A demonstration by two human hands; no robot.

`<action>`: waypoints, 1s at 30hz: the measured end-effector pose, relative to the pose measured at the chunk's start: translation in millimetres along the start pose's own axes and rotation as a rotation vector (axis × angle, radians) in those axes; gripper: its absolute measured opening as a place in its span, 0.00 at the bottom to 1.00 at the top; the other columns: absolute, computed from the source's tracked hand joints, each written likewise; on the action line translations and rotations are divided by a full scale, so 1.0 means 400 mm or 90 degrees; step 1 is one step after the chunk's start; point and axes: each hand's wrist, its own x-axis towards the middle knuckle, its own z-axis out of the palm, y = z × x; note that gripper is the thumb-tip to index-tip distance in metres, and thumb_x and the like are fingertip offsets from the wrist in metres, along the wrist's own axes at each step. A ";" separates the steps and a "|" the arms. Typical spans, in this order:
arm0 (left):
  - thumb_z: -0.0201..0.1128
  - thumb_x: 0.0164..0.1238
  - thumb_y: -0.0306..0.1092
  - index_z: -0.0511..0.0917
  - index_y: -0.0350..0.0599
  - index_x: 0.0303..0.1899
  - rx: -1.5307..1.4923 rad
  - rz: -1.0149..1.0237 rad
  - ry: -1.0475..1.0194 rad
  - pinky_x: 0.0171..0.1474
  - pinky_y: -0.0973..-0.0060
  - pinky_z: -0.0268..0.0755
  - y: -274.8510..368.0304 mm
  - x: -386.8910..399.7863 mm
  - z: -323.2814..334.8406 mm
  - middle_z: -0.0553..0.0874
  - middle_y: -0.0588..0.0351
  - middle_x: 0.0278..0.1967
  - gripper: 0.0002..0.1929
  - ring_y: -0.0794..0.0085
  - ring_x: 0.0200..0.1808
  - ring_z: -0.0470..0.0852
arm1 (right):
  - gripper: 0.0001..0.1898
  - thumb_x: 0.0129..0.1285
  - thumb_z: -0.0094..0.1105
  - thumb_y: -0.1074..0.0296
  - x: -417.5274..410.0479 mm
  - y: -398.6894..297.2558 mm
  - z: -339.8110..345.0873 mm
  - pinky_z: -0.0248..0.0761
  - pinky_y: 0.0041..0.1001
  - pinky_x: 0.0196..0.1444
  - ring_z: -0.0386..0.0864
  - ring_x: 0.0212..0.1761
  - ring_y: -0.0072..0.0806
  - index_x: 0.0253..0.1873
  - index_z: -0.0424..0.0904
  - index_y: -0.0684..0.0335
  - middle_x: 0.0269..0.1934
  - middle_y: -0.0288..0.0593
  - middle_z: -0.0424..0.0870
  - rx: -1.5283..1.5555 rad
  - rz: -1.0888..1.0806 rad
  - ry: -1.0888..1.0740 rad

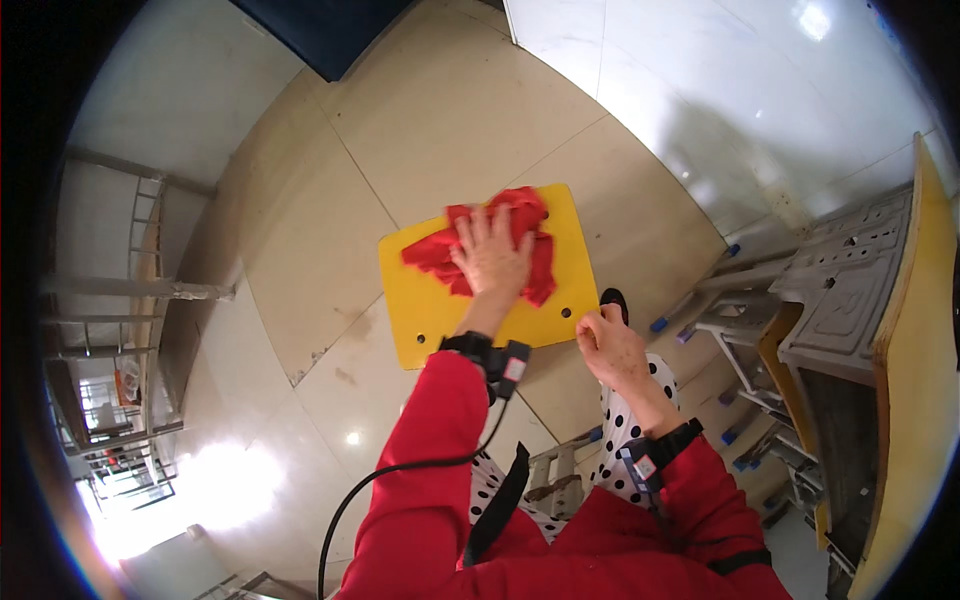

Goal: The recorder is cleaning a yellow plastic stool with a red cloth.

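Note:
A yellow board [405, 292] with dark round holes or fasteners lies before me, like a desk or stool top. On it is a crumpled red cloth [540, 262]. My left hand [491, 251] rests palm down on the cloth with its fingers spread, slightly blurred. My right hand [613, 349] is at the board's near right corner, fingers curled in. Whether those fingers grip the edge is hidden. Both wrists carry black straps with small boxes, and a black cable [405, 466] runs from the left one.
At right stand grey-framed school desks or chairs [832, 277] with a yellow panel [911, 375]. Beige tiles [420, 97] cover the floor. Metal racks [112, 330] line the left. A dark blue panel [322, 30] juts in at the top, and a white wall [660, 60] rises beyond.

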 end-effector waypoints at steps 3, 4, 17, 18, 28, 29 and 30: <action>0.61 0.59 0.53 0.63 0.59 0.65 -0.015 0.194 -0.027 0.65 0.42 0.50 0.079 -0.056 0.020 0.59 0.51 0.68 0.33 0.51 0.71 0.52 | 0.05 0.61 0.54 0.64 -0.002 0.011 0.010 0.73 0.43 0.40 0.78 0.37 0.52 0.40 0.74 0.54 0.45 0.49 0.72 -0.016 0.000 0.011; 0.62 0.58 0.52 0.63 0.60 0.65 -0.037 0.244 -0.044 0.65 0.42 0.49 0.068 -0.083 0.021 0.59 0.52 0.68 0.33 0.51 0.71 0.51 | 0.05 0.61 0.54 0.64 -0.002 0.020 0.013 0.73 0.43 0.39 0.78 0.36 0.52 0.40 0.74 0.53 0.44 0.50 0.72 -0.011 -0.016 0.027; 0.53 0.64 0.58 0.58 0.59 0.68 0.013 -0.120 -0.023 0.65 0.42 0.49 -0.192 -0.009 -0.049 0.55 0.50 0.70 0.34 0.51 0.72 0.49 | 0.05 0.60 0.55 0.66 -0.003 0.005 0.006 0.74 0.43 0.38 0.78 0.35 0.52 0.40 0.74 0.55 0.44 0.50 0.73 0.005 -0.007 0.027; 0.53 0.64 0.58 0.59 0.59 0.68 0.013 -0.142 -0.009 0.65 0.42 0.49 -0.141 0.017 -0.037 0.56 0.50 0.70 0.33 0.51 0.72 0.50 | 0.05 0.60 0.55 0.66 -0.005 0.004 0.006 0.74 0.43 0.38 0.78 0.35 0.52 0.40 0.74 0.55 0.44 0.50 0.73 0.001 -0.005 0.026; 0.63 0.57 0.52 0.60 0.61 0.68 -0.014 0.294 -0.093 0.66 0.43 0.48 -0.089 -0.199 -0.047 0.58 0.52 0.69 0.36 0.53 0.72 0.51 | 0.05 0.59 0.55 0.65 -0.005 0.036 0.019 0.73 0.44 0.39 0.77 0.36 0.53 0.40 0.74 0.55 0.43 0.51 0.73 0.004 -0.057 0.069; 0.63 0.56 0.52 0.59 0.61 0.68 0.008 0.276 -0.115 0.66 0.43 0.47 -0.127 -0.206 -0.067 0.57 0.52 0.70 0.37 0.53 0.72 0.51 | 0.06 0.60 0.55 0.65 -0.006 0.041 0.020 0.73 0.44 0.39 0.77 0.35 0.53 0.41 0.75 0.55 0.43 0.50 0.73 0.015 -0.063 0.065; 0.63 0.56 0.52 0.59 0.60 0.68 0.017 0.214 -0.106 0.66 0.43 0.47 -0.166 -0.205 -0.077 0.57 0.52 0.70 0.37 0.52 0.72 0.51 | 0.06 0.60 0.55 0.65 -0.004 0.039 0.023 0.73 0.44 0.39 0.77 0.35 0.53 0.41 0.75 0.55 0.43 0.50 0.73 0.021 -0.061 0.065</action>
